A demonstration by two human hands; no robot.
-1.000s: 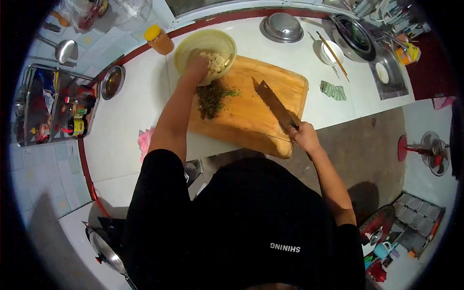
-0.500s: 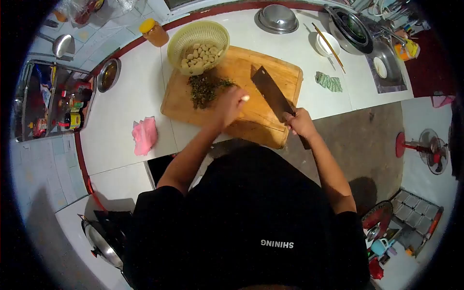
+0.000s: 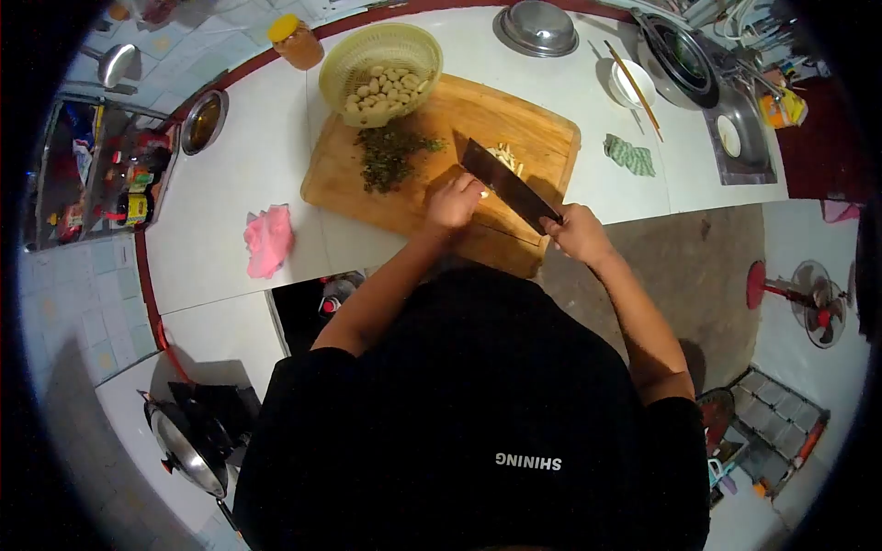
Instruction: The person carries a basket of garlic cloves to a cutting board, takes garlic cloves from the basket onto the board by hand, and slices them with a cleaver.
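Note:
My right hand [image 3: 581, 233] is closed around the handle of a cleaver [image 3: 511, 185], its blade slanting up to the left across the wooden cutting board [image 3: 354, 207]. Close by the blade, my left hand [image 3: 453, 202] rests on the board, its fingers pinching a small white piece that looks like a garlic clove [image 3: 484, 194]. Pale cut slivers [image 3: 503, 158] lie just beyond the blade and are partly hidden by it. A heap of chopped dark greens [image 3: 383, 158] sits on the board's left. Behind it, a yellow plastic colander [image 3: 378, 57] holds several pale, rounded pieces.
A jar with a yellow lid [image 3: 295, 42] stands at the back left, and a pink cloth [image 3: 269, 241] lies left of the board. To the right are a green-striped cloth [image 3: 629, 155], a white bowl with chopsticks [image 3: 632, 89] and the sink [image 3: 755, 138]. Upturned metal bowls [image 3: 537, 28] sit behind.
My left hand has come down and to the right, against the board near the blade. The cleaver has shifted slightly left and down, and the cut slivers behind it now show.

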